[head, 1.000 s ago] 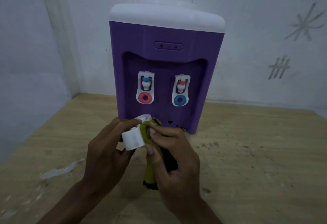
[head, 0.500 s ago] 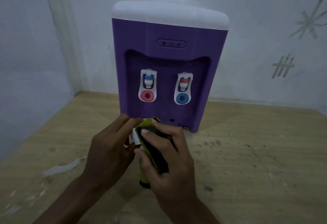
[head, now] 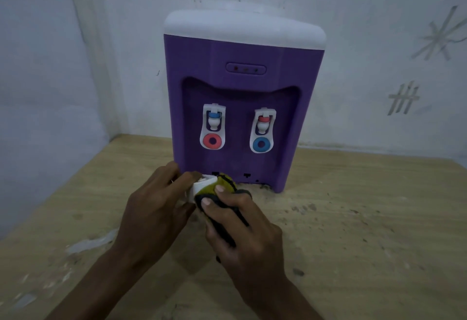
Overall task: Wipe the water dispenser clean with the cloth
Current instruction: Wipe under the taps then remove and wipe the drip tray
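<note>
From my remote station, the head camera shows both of the wearer's forearms entering from the lower edge of the frame. Neither carries a sleeve, cuff, watch, band or glove within the visible length. The bare left hand [head: 154, 215] shows its back and knuckles toward the lens. The bare right hand [head: 249, 240] presents two short, pale, trimmed fingernails [head: 219, 188]. I see no rings on any visible finger.
</note>
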### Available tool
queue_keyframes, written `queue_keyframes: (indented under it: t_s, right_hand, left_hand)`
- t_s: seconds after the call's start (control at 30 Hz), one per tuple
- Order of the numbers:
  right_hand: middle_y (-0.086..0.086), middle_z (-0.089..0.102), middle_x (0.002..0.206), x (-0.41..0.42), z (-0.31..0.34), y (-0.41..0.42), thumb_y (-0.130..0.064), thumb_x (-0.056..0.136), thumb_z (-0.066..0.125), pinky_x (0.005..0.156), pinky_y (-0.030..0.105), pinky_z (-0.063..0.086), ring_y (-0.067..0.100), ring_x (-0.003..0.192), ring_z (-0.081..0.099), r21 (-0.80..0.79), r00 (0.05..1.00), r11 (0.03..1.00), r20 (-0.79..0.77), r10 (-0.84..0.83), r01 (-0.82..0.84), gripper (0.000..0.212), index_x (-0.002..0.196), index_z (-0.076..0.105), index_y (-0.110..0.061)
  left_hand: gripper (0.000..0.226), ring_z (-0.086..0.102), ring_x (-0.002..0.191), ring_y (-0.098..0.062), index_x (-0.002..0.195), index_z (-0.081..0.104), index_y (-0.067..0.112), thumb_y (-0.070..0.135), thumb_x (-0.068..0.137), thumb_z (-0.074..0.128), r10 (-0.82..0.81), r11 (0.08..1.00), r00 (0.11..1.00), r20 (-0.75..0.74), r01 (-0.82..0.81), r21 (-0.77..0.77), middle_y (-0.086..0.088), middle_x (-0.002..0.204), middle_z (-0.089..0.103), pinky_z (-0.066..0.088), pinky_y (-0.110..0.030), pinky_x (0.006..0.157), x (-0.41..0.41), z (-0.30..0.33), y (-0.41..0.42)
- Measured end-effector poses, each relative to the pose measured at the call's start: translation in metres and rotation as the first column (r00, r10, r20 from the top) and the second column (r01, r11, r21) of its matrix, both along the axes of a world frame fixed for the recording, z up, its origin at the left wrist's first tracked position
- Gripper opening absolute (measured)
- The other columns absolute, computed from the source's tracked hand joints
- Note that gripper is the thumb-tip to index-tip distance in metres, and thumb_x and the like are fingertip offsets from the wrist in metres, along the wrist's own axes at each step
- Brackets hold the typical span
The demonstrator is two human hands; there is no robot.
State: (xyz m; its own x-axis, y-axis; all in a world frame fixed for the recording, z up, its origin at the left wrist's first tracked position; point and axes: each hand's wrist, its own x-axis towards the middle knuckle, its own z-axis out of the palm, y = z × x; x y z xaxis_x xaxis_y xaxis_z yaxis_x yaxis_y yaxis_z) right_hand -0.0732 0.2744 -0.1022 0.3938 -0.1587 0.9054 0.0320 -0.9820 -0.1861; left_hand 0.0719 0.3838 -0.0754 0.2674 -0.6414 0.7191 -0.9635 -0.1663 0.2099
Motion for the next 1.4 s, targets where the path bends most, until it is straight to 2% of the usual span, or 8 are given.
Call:
queue_keyframes:
  t_s: [0.2, 0.43, 0.57, 0.73, 0.87, 1.03, 1.17, 1.4]
  right_hand:
    - [0.003, 0.07, 0.115, 0.005, 0.005, -0.004, -0.014, 0.093, 0.077, 0.086, 0.03, 0.06, 0.015, 0.115, 0.069, 0.114, 0.995, 0.993, 0.1, -0.018, 0.007, 0.021, 0.114, 0.078, -0.013]
    - [-0.001, 0.059, 0.115, 0.002, -0.013, 0.001, -0.023, 0.093, 0.076, 0.082, 0.028, 0.059, 0.008, 0.114, 0.066, 0.224, 0.995, 0.969, 0.015, 0.102, -0.103, 0.023, 0.115, 0.072, -0.024]
    - [0.0, 0.062, 0.114, 0.0, -0.007, -0.004, -0.02, 0.092, 0.075, 0.085, 0.025, 0.057, 0.007, 0.113, 0.065, 0.251, 0.999, 0.967, 0.03, 0.042, -0.048, 0.023, 0.115, 0.075, -0.02]
    - [-0.004, 0.061, 0.115, 0.0, -0.002, -0.008, -0.024, 0.095, 0.072, 0.087, 0.015, 0.052, 0.0, 0.11, 0.061, 0.3, 0.999, 0.953, 0.034, 0.019, -0.029, 0.021, 0.115, 0.075, -0.018]
    - [-0.003, 0.056, 0.117, 0.001, -0.009, -0.004, -0.033, 0.097, 0.066, 0.087, 0.018, 0.055, 0.002, 0.121, 0.059, 0.281, 0.997, 0.959, -0.048, 0.064, -0.048, 0.022, 0.118, 0.069, -0.03]
    - [-0.004, 0.055, 0.116, 0.001, -0.009, -0.004, -0.036, 0.095, 0.066, 0.084, 0.02, 0.056, 0.003, 0.118, 0.059, 0.307, 0.997, 0.951, -0.057, 0.055, -0.035, 0.025, 0.119, 0.07, -0.03]
    - [-0.007, 0.054, 0.126, 0.001, -0.003, -0.003, -0.034, 0.093, 0.072, 0.092, 0.008, 0.047, 0.0, 0.12, 0.057, 0.36, 0.998, 0.932, -0.027, 0.051, -0.038, 0.025, 0.117, 0.069, -0.029]
    - [-0.013, 0.062, 0.114, 0.002, -0.003, -0.004, -0.03, 0.092, 0.078, 0.087, 0.02, 0.053, 0.006, 0.108, 0.064, 0.551, 0.984, 0.822, -0.007, 0.177, -0.144, 0.031, 0.12, 0.062, -0.03]
  left_hand:
    - [0.034, 0.061, 0.083, -0.025, 0.106, 0.07, 0.01, 0.033, 0.087, 0.056, -0.019, 0.999, 0.997, 0.069, 0.016, 0.043, -0.003, 0.096, 0.059, 0.052, -0.04, 0.056, -0.007, -0.004, -0.008]
    - [0.043, 0.052, 0.085, -0.014, 0.115, 0.07, 0.021, 0.014, 0.075, 0.085, 0.012, 0.995, 0.998, -0.058, -0.006, 0.103, 0.012, 0.097, 0.04, 0.046, -0.032, 0.056, 0.003, -0.008, -0.004]
    - [0.029, 0.057, 0.087, -0.019, 0.109, 0.068, 0.018, 0.034, 0.085, 0.066, -0.033, 0.997, 0.999, -0.02, 0.035, 0.074, 0.004, 0.098, 0.051, 0.047, -0.032, 0.058, -0.005, -0.008, -0.009]
    - [0.032, 0.057, 0.087, -0.021, 0.101, 0.068, 0.015, 0.02, 0.076, 0.087, -0.008, 0.998, 1.0, 0.009, 0.007, 0.057, 0.001, 0.098, 0.056, 0.041, -0.029, 0.066, -0.006, -0.02, -0.015]
    - [0.038, 0.053, 0.087, -0.02, 0.108, 0.073, 0.017, 0.038, 0.079, 0.061, -0.001, 0.999, 0.999, -0.049, 0.003, 0.037, 0.007, 0.096, 0.052, 0.046, -0.036, 0.066, 0.003, -0.016, -0.009]
    - [0.039, 0.041, 0.085, -0.012, 0.108, 0.072, 0.02, 0.041, 0.077, 0.062, 0.005, 0.999, 0.997, -0.08, -0.001, 0.047, 0.014, 0.095, 0.038, 0.035, -0.031, 0.067, 0.005, -0.015, -0.01]
    - [0.044, 0.039, 0.084, -0.014, 0.108, 0.073, 0.017, 0.048, 0.083, 0.055, 0.02, 0.999, 0.999, -0.049, -0.018, 0.032, 0.01, 0.091, 0.043, 0.033, -0.032, 0.068, 0.002, -0.016, -0.012]
    - [0.045, 0.051, 0.098, -0.021, 0.108, 0.075, 0.018, 0.05, 0.081, 0.057, 0.094, 0.996, 0.995, -0.022, -0.094, 0.01, -0.002, 0.109, 0.059, 0.032, -0.03, 0.08, -0.003, -0.024, -0.015]
